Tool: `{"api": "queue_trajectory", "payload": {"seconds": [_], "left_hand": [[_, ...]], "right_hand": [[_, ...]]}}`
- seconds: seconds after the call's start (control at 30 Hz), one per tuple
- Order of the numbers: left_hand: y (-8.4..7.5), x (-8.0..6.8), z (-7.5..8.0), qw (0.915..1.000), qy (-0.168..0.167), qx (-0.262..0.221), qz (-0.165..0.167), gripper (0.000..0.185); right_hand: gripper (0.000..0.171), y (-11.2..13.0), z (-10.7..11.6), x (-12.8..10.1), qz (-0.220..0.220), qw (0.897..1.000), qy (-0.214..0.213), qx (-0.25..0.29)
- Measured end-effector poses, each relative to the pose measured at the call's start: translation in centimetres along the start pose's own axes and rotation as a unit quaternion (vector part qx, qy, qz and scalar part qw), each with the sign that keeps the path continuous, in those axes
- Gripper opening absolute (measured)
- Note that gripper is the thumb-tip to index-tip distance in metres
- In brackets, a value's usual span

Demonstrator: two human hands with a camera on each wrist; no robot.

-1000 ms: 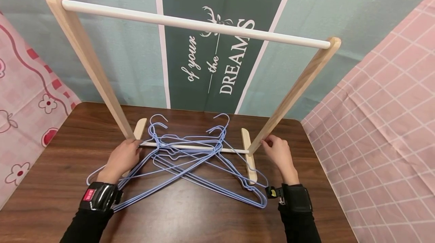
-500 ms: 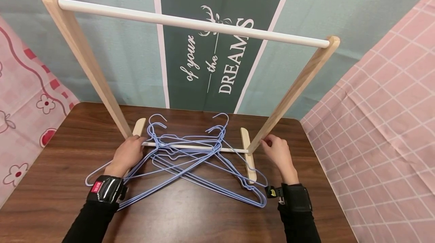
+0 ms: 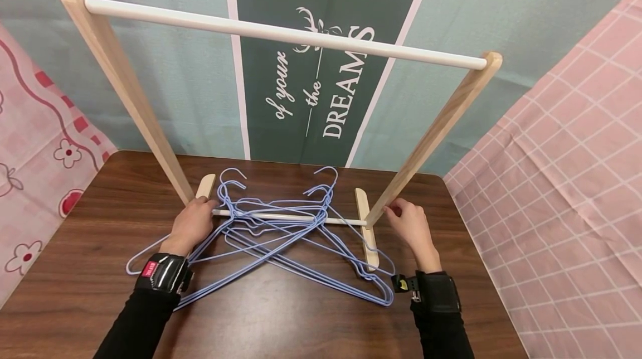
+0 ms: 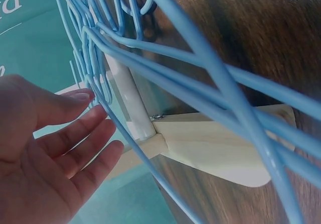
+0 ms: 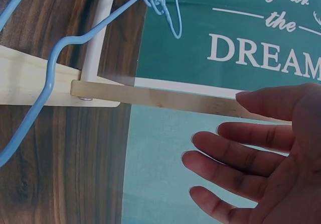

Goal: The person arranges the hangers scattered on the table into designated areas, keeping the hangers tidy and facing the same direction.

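Several blue wire hangers [image 3: 281, 258] lie overlapped in two crossing groups on the lower bar of a small wooden clothes rack [image 3: 426, 141]. My left hand [image 3: 193, 222] is at the rack's lower left corner, beside the hangers. In the left wrist view its fingers are loosely bent, and the index fingertip is close to one hanger's wire [image 4: 145, 158]; contact is unclear. By the foot of the right upright is my right hand [image 3: 411, 231]. The right wrist view shows its fingers spread and relaxed, with the thumb near the upright [image 5: 175, 101]; touching cannot be told.
The rack's white top bar [image 3: 281, 34] spans high above the hangers. Its wooden feet [image 3: 368, 231] stand on the brown table [image 3: 281, 325]. A green and blue curtain [image 3: 301, 141] hangs behind, with pink cloths [image 3: 577, 180] at both sides.
My left hand has shifted slightly right and away from me along the rack's left corner. The right hand and the hangers look nearly unchanged.
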State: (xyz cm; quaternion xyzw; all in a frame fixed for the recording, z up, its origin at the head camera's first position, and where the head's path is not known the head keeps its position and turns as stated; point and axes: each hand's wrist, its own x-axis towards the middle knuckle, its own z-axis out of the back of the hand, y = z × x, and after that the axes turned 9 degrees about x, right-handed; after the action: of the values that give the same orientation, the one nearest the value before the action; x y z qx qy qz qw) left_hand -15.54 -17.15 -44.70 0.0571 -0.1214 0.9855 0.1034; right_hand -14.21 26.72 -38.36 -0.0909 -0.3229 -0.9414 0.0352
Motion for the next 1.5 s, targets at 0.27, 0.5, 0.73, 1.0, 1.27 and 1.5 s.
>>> {"api": "queue_trajectory", "payload": {"seconds": [0.27,0.5,0.73,1.0,1.27,1.5], "left_hand": [[-0.01,0.32,-0.2,0.9999,0.004,-0.007,0.014,0.031],[-0.17,0.56,-0.13,0.9999,0.007,-0.003,0.014,0.028],[-0.16,0.59,-0.2,0.9999,-0.003,-0.001,0.011,0.017],[-0.18,0.46,-0.34,1.0,0.002,0.0,0.008,0.006],[-0.04,0.28,-0.32,0.9996,0.026,0.009,0.009,0.005],[-0.12,-0.06,0.2,0.9994,0.034,0.005,0.003,0.009]], "right_hand": [[0.015,-0.06,0.03,-0.07,0.005,1.0,-0.002,0.001],[0.015,-0.14,0.0,-0.11,-0.002,1.0,0.006,0.006],[0.016,-0.14,0.02,-0.07,-0.008,1.0,0.008,0.01],[0.015,-0.06,0.01,-0.05,-0.011,1.0,0.008,0.011],[0.014,0.0,0.04,0.12,-0.01,1.0,0.007,0.006],[0.015,0.12,-0.02,0.32,-0.001,1.0,-0.001,0.01]]}}
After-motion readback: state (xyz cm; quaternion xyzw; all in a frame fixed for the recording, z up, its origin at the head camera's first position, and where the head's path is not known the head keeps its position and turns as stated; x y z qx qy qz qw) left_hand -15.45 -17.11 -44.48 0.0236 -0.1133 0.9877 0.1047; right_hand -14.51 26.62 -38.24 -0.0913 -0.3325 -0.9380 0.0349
